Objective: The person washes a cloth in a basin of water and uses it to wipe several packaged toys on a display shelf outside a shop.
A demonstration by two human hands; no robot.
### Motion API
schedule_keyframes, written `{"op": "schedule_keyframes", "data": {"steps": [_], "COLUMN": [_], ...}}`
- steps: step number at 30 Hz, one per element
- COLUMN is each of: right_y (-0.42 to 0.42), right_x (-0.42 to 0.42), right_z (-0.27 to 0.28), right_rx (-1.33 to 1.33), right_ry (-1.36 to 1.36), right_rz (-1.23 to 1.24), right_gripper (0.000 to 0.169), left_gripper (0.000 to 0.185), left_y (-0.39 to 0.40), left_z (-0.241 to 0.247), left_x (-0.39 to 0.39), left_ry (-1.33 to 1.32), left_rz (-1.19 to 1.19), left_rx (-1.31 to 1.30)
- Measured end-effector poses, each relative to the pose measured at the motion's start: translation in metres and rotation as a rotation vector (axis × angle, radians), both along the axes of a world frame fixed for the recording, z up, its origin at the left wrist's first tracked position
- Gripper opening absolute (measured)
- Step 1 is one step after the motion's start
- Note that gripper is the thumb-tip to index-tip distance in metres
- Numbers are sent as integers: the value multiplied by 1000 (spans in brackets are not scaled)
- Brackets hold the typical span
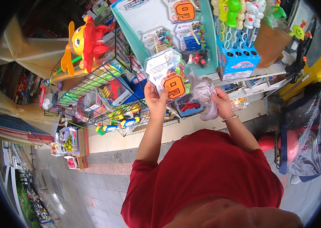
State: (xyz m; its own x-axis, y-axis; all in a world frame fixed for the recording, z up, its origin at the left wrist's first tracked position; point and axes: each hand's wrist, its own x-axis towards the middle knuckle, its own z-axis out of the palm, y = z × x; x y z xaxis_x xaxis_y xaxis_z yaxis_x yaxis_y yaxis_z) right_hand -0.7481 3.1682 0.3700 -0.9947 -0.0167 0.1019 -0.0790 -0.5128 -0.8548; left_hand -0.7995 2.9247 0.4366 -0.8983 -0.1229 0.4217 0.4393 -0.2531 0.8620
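Observation:
My left hand (157, 98) grips a toy blister pack (168, 72) by its lower left edge, thumb on the front. An orange number-nine toy shows through the pack's clear cover. A crumpled, pale lilac cloth (205, 95) is bunched in my right hand (220, 102), just to the right of the pack. Behind them stands a teal-edged display box (212, 34). It holds similar packs, among them one with a blue number toy (192, 42) and one with an orange number toy (183, 12). A bagged red and black toy (198, 58) lies at the box's near end.
A black wire rack (92, 85) with boxed toys stands on the left, a red and yellow propeller toy (87, 42) above it. On the right is a blue box (238, 61) of figure-topped sticks. A plastic-covered bundle (305, 136) sits farther right. Fruit crates (69, 144) stand lower left.

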Motion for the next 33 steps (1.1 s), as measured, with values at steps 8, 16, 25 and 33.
{"op": "schedule_keyframes", "data": {"steps": [8,16,25,33], "right_y": [55,80,88,89], "right_x": [55,88,77,77], "right_z": [-17,-31,-32,-32], "right_rx": [-64,-142,-166,-146], "right_ry": [-100,-177,-152,-190], "right_rz": [-190,-401,-425,-351], "right_gripper": [24,21,23,21], "left_gripper": [69,45,54,48], "left_y": [70,82,178,201], "left_z": [-4,-19,-16,-12], "left_x": [-80,-75,-23,-16], "left_ry": [77,37,349,315], "left_rz": [64,637,-195,-204], "left_rx": [-145,-841,-761,-644]}}
